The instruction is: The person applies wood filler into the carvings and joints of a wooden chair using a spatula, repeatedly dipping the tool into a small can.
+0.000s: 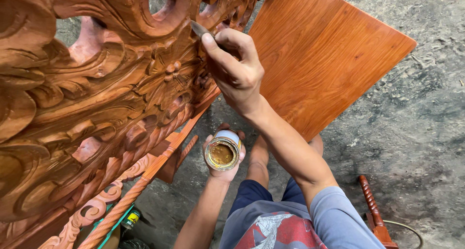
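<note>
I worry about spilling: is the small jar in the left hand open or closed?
Open. The small jar has no lid, and brownish paste shows inside. The left hand holds it upright.

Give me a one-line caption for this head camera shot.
Right hand works a small tool on carved wood; left hand holds an open jar.

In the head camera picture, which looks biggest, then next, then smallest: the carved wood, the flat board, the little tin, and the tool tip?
1. Carved wood, though it sits closest to the camera, so it may look bigger than it is.
2. Flat board.
3. Tin, held in the left hand.
4. Tool tip, held by the right hand.
</note>
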